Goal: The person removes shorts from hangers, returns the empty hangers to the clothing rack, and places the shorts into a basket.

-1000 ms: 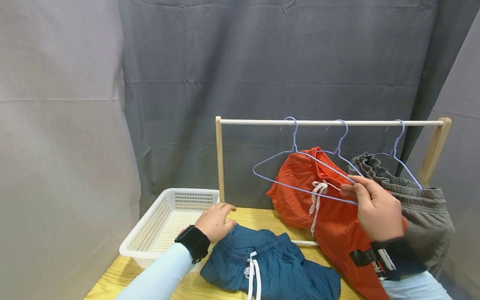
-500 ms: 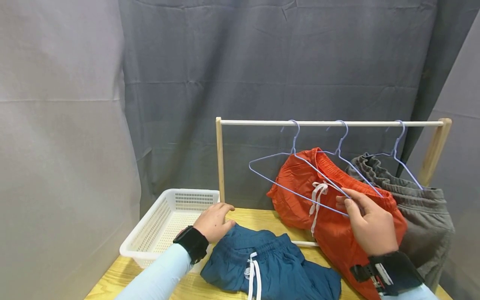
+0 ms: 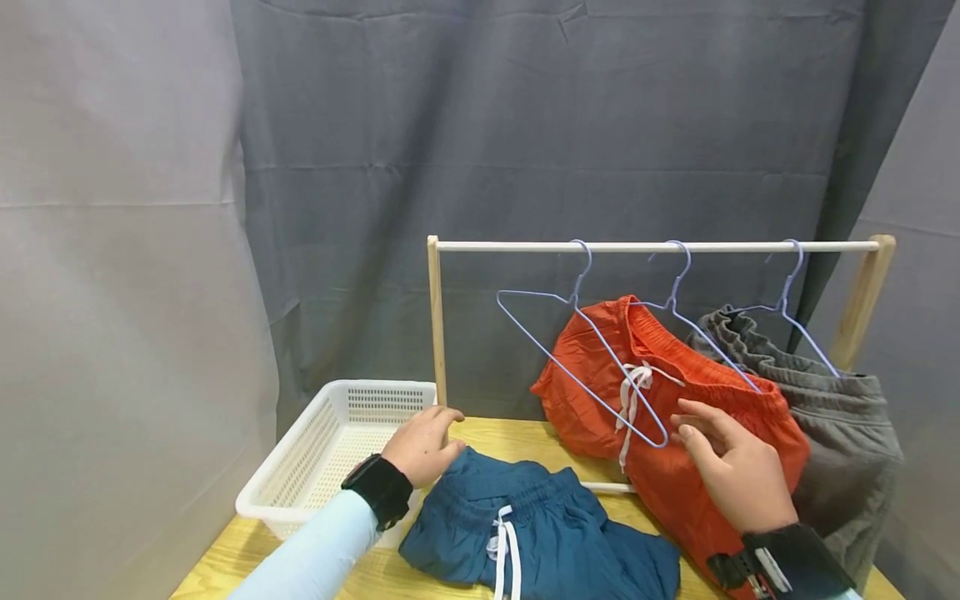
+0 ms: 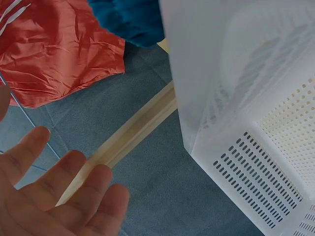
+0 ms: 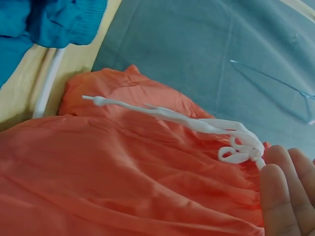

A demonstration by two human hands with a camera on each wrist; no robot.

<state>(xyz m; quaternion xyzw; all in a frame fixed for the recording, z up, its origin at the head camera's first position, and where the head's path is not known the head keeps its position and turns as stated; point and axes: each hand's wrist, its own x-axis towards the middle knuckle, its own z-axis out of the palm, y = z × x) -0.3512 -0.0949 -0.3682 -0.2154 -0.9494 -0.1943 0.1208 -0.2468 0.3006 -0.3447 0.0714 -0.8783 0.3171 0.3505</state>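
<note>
A bare lavender wire hanger (image 3: 575,298) hangs from the rack's rail, turned at an angle in front of the orange shorts (image 3: 697,475). Those shorts, with a white drawstring (image 5: 192,123), hang on another hanger. My right hand (image 3: 738,471) is just right of the bare hanger's lower corner, apart from it and in front of the orange shorts; it holds nothing. My left hand (image 3: 423,446) hovers between the white basket and the blue shorts (image 3: 555,533), which lie on the table. In the left wrist view its fingers (image 4: 93,182) are loosely spread, with nothing held.
A white plastic basket (image 3: 251,500) stands at the left of the wooden table (image 3: 213,575). Grey shorts (image 3: 840,425) hang at the right end of the rack. The rack's wooden post (image 3: 437,325) rises behind my left hand. Grey cloth (image 3: 525,125) closes off the back.
My right hand has let go of the bare hanger after drawing it down and left. The hanger has swung round, its right corner now lower and further left. My left hand has barely moved.
</note>
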